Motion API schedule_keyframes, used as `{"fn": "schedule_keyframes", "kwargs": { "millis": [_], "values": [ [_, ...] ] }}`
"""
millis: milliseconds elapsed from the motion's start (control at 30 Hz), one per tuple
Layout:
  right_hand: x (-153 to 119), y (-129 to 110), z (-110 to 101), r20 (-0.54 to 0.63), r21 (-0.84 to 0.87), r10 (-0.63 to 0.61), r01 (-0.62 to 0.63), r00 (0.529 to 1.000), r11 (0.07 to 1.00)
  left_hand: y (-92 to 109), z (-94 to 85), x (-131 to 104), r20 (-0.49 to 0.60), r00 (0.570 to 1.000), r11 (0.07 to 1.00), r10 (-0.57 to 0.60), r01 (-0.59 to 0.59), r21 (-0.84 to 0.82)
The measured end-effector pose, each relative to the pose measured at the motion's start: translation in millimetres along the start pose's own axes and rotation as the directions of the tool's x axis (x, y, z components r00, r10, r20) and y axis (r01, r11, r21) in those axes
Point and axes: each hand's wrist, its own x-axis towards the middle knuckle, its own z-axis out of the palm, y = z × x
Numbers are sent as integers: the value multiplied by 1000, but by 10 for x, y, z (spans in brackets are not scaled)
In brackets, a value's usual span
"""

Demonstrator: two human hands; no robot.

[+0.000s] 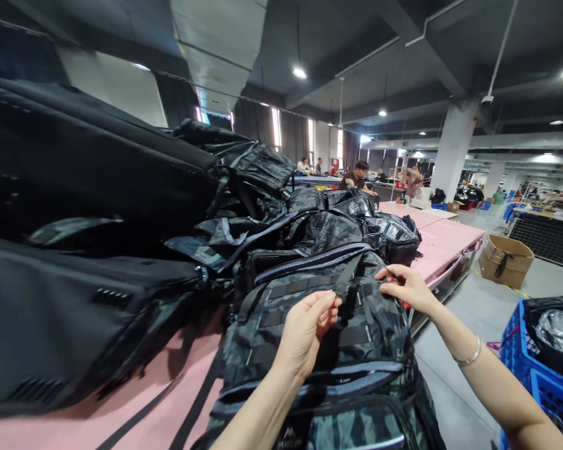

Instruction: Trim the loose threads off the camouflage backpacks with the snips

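A dark camouflage backpack point(272, 337) lies in front of me on a pink-topped table point(206, 369), its zipped pockets partly open. Over its upper part, my left hand point(314, 312) pinches a dark strap point(349, 270) between thumb and fingers. To the right, my right hand point(403, 287) is closed around a small dark item point(395, 275) near the bag's right edge; what it is cannot be made out. A bracelet point(470, 354) circles my right wrist.
Large black bags point(75, 150) are heaped at the left, with more camouflage bags point(328, 231) behind. Right of the table stand a cardboard box point(504, 262) and blue crates point(520, 362). A person point(355, 178) sits farther back.
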Motion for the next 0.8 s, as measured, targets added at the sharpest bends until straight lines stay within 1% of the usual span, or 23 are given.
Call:
{"fn": "schedule_keyframes", "kwargs": {
  "millis": [67,133,300,433,500,567,700,733,800],
  "values": [
    [-23,-24,20,6,-59,-4,5,1000,998,-6,7,-6,4,1000,1000,-14,14,-5],
    [-38,-44,36,21,-74,-15,16,1000,997,-13,7,-15,6,1000,1000,-23,23,-11],
    [-65,-59,39,97,11,-50,50,994,999,-25,19,-44,29,998,998,-56,57,-32],
    [-75,-61,22,153,62,-32,23,988,998,-58,81,-91,90,992,995,-85,89,-38],
    [-69,-61,21,181,70,-47,35,982,997,-82,110,-110,115,989,995,-94,99,-31],
    [-62,-59,34,160,32,-55,50,986,998,-107,124,-116,129,987,995,-96,99,-18],
    [-76,-55,90,1,-122,16,-15,1000,992,-138,117,-101,141,986,996,-87,89,-5],
    [-85,-53,102,-18,-144,20,-22,1000,989,-141,112,-98,140,987,996,-84,85,-2],
    [-101,-43,114,-19,-149,11,-14,1000,989,-146,104,-94,136,988,997,-78,77,10]
  ]
}}
